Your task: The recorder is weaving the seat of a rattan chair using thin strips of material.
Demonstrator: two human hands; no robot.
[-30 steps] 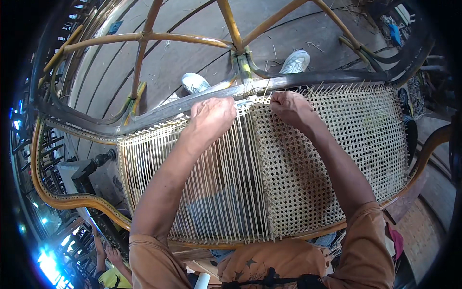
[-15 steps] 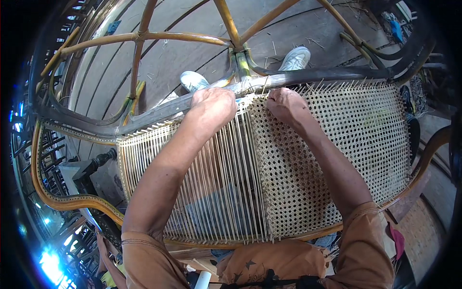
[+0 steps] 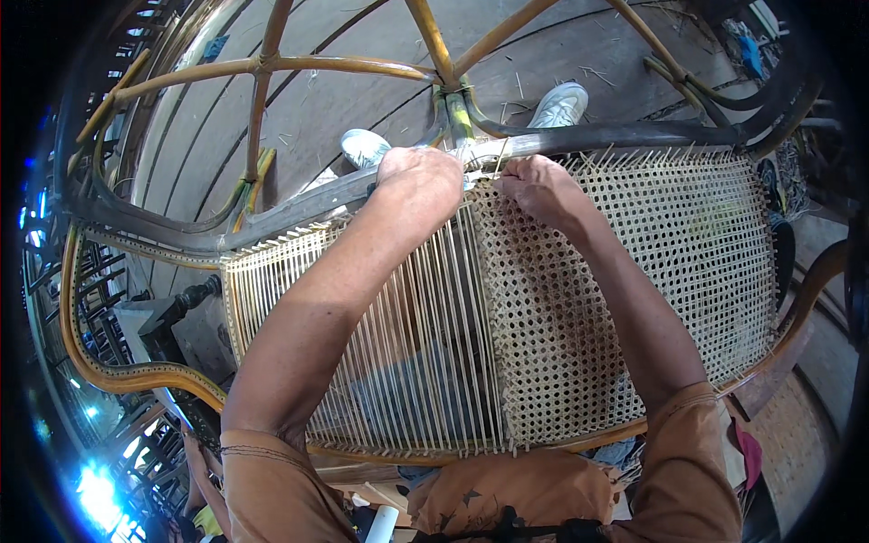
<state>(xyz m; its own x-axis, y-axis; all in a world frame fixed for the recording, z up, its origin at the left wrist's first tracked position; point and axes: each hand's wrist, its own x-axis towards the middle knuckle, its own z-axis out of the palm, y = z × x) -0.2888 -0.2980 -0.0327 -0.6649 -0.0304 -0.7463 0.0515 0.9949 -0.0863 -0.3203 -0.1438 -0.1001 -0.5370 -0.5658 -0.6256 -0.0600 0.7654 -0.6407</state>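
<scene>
A curved rattan seat frame [image 3: 358,457] stretches before me. Woven cane mesh [image 3: 579,335] covers its right part, while its left part has only parallel cane strands [image 3: 389,335]. At the far rail, close to the mesh's left edge, both hands work near each other. My left hand [image 3: 421,176] is closed, knuckles up, with its fingertips hidden behind the hand. My right hand [image 3: 540,188] pinches at the mesh's far left corner, where a thin pale cane strand seems to run to its fingertips. Short strand ends stick up along the far edge.
Beyond the seat rise bent rattan poles [image 3: 353,63] joined to a dark rail [image 3: 625,138]. My white shoes [image 3: 558,106] show on the plank floor [image 3: 362,113]. At lower left, another person's arm [image 3: 204,480] appears beside dark furniture parts.
My left hand has shifted a little right and away from me, closer to the right hand. The right hand has turned slightly, staying at the mesh corner.
</scene>
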